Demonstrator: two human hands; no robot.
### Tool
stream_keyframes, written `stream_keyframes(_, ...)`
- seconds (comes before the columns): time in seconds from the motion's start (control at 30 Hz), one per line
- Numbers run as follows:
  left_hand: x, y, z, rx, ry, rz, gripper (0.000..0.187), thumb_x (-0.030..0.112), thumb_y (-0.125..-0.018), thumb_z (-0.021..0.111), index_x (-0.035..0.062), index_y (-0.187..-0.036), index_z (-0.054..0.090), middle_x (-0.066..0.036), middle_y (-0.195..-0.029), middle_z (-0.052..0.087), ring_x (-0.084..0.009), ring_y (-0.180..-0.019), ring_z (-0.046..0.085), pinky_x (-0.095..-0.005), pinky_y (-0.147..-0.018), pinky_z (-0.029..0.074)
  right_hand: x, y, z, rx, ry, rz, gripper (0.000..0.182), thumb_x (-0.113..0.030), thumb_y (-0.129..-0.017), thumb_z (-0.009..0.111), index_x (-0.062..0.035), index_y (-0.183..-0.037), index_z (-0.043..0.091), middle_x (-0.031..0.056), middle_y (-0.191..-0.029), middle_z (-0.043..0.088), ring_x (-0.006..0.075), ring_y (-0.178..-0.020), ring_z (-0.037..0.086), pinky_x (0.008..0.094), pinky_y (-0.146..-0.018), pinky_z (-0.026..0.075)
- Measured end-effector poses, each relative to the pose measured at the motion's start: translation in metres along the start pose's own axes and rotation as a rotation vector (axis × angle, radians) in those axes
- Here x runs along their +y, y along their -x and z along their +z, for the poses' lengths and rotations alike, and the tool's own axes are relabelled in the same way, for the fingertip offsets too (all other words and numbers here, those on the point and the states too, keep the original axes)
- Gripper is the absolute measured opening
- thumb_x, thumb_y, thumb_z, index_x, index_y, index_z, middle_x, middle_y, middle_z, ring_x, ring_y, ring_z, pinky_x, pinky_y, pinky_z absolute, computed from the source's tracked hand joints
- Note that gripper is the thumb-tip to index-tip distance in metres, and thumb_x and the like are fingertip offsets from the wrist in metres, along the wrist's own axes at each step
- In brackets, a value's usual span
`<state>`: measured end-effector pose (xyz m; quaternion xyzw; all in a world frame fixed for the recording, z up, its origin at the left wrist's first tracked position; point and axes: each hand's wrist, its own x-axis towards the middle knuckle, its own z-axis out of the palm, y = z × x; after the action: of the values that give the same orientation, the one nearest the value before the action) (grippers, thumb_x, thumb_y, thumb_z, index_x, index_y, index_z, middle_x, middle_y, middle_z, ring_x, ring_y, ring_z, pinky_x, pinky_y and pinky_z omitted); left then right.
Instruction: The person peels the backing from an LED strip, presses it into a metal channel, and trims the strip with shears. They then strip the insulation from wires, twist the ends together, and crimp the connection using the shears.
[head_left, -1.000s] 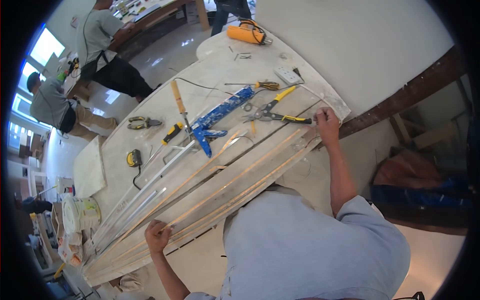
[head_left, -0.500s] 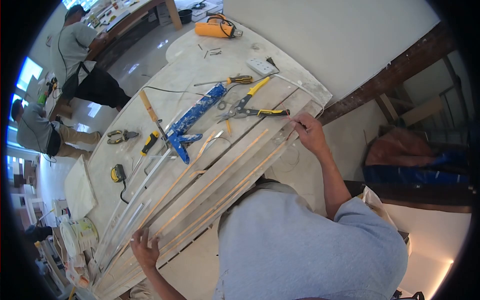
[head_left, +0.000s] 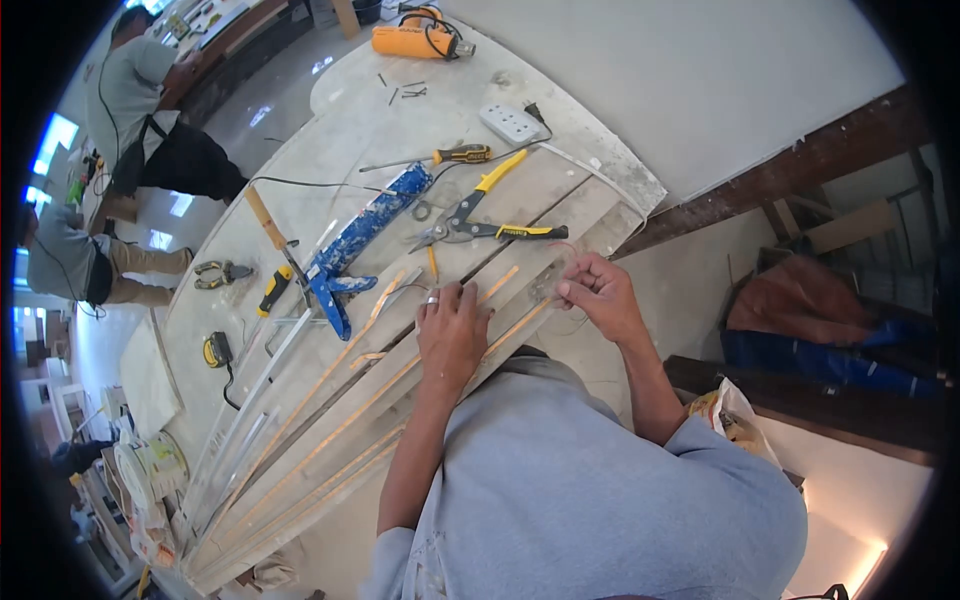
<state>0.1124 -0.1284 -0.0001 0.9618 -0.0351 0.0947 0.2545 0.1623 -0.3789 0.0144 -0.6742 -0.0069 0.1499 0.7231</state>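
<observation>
My right hand (head_left: 602,296) is closed in a pinch at the right end of the table, with a thin red wire (head_left: 563,244) at its fingertips. Just below it ends a long orange strip (head_left: 515,330), resembling an LED strip. My left hand (head_left: 452,335), a ring on one finger, rests palm down over the long pale boards with its fingers stretched out. Under and beside it runs another orange strip (head_left: 375,397). Yellow-and-black snips (head_left: 465,222) lie open-jawed beyond both hands, beside a small yellow stick (head_left: 433,262).
A blue caulking gun (head_left: 365,235), screwdriver (head_left: 460,154), pliers (head_left: 221,274), utility knife (head_left: 274,291) and tape measure (head_left: 217,349) lie on the table. Farther back are a white power strip (head_left: 509,124) and an orange heat gun (head_left: 413,42). Two people (head_left: 140,120) are at left.
My left hand has moved from the lower left up the boards toward my right hand. The right hand has shifted slightly left and down, still pinching. The view has moved a little.
</observation>
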Motion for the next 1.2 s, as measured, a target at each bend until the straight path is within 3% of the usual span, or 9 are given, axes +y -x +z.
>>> stream_keyframes(0.2, -0.011, 0.012, -0.004, 0.0, -0.159, -0.016, 0.015, 0.014, -0.091, 0.072, 0.0096, -0.105, 0.071, -0.008, -0.106, 0.066, -0.03, -0.105, 0.063, -0.0466, -0.092, 0.044, 0.012, -0.021, -0.001, -0.122, -0.26, -0.046, 0.015, -0.007, -0.098, 0.074, -0.0054, -0.11, 0.066, 0.0099, -0.094, 0.073, 0.0175, -0.083, 0.072, 0.0326, -0.073, 0.061)
stream_keyframes(0.27, -0.015, 0.022, -0.015, -0.052, -0.17, -0.091, 0.017, 0.014, -0.09, 0.074, 0.0097, -0.106, 0.072, -0.008, -0.106, 0.066, -0.03, -0.106, 0.062, -0.0464, -0.093, 0.043, 0.02, -0.029, -0.004, -0.184, -0.667, 0.176, 0.012, -0.005, -0.098, 0.072, -0.0061, -0.109, 0.066, 0.0141, -0.097, 0.075, 0.0217, -0.083, 0.074, 0.0344, -0.072, 0.062)
stream_keyframes(0.37, -0.002, 0.022, -0.028, -0.038, -0.158, -0.195, 0.024, 0.011, -0.086, 0.077, 0.0091, -0.109, 0.073, -0.009, -0.107, 0.067, -0.0295, -0.104, 0.063, -0.045, -0.093, 0.045, 0.017, -0.039, 0.005, -0.182, -0.758, 0.353, 0.011, -0.003, -0.099, 0.069, -0.0065, -0.108, 0.066, 0.0157, -0.098, 0.076, 0.0251, -0.084, 0.075, 0.0356, -0.071, 0.062)
stream_keyframes(0.43, 0.013, 0.02, -0.03, 0.02, -0.136, -0.241, 0.03, 0.008, -0.083, 0.08, 0.0084, -0.112, 0.074, -0.01, -0.107, 0.067, -0.0289, -0.101, 0.065, -0.0439, -0.092, 0.047, 0.019, -0.045, 0.011, -0.243, -0.749, 0.381, 0.009, -0.003, -0.099, 0.069, -0.0057, -0.108, 0.066, 0.0158, -0.101, 0.075, 0.0245, -0.085, 0.075, 0.0341, -0.07, 0.062)
stream_keyframes(0.5, 0.026, 0.015, -0.027, 0.087, 0.412, -0.288, 0.039, 0.003, -0.082, 0.084, 0.0057, -0.119, 0.074, -0.01, -0.109, 0.07, -0.0212, -0.094, 0.068, -0.0366, -0.083, 0.053, 0.018, -0.048, 0.016, -0.299, -0.738, 0.405, 0.008, -0.003, -0.1, 0.068, -0.0049, -0.107, 0.065, 0.0158, -0.103, 0.075, 0.0239, -0.086, 0.076, 0.0326, -0.07, 0.062)
stream_keyframes(0.63, 0.053, 0.008, -0.01, 0.162, 0.939, -0.414, 0.03, 0.004, -0.093, 0.081, -0.0014, -0.121, 0.072, -0.007, -0.106, 0.071, -0.0108, -0.093, 0.067, -0.0252, -0.079, 0.054, 0.007, -0.05, 0.028, -0.36, -0.65, 0.333, 0.007, -0.002, -0.1, 0.068, -0.0014, -0.106, 0.065, 0.0175, -0.101, 0.076, 0.0247, -0.088, 0.077, 0.0341, -0.073, 0.065)
stream_keyframes(0.9, 0.069, -0.004, -0.006, 0.255, 0.795, -0.419, 0.015, 0.004, -0.096, 0.076, -0.0014, -0.109, 0.073, -0.004, -0.092, 0.073, -0.0083, -0.078, 0.064, -0.0247, -0.07, 0.051, -0.003, -0.042, 0.026, -0.418, -0.489, 0.14, 0.007, 0.0, -0.1, 0.069, 0.0018, -0.105, 0.064, 0.0197, -0.101, 0.076, 0.0234, -0.091, 0.077, 0.0326, -0.075, 0.067)
stream_keyframes(1.1, 0.068, 0.008, 0.004, 0.252, 0.794, -0.409, 0.007, 0.006, -0.098, 0.072, -0.0007, -0.097, 0.072, -0.001, -0.085, 0.07, -0.0063, -0.074, 0.059, -0.024, -0.066, 0.048, 0.005, -0.031, 0.017, -0.443, -0.579, 0.254, 0.008, -0.004, -0.101, 0.069, 0.0012, -0.107, 0.066, 0.0172, -0.103, 0.076, 0.0217, -0.092, 0.077, 0.0326, -0.079, 0.066)
stream_keyframes(1.2, 0.059, 0.022, 0.001, 0.267, 0.811, -0.465, 0.008, 0.007, -0.099, 0.07, -0.0002, -0.095, 0.071, -0.001, -0.081, 0.068, -0.0069, -0.073, 0.059, -0.0243, -0.067, 0.048, -0.007, -0.037, 0.007, -0.427, -0.274, 0.281, 0.017, -0.008, -0.098, 0.075, 0.0001, -0.111, 0.069, 0.0152, -0.107, 0.074, 0.0202, -0.091, 0.074, 0.0345, -0.076, 0.064)
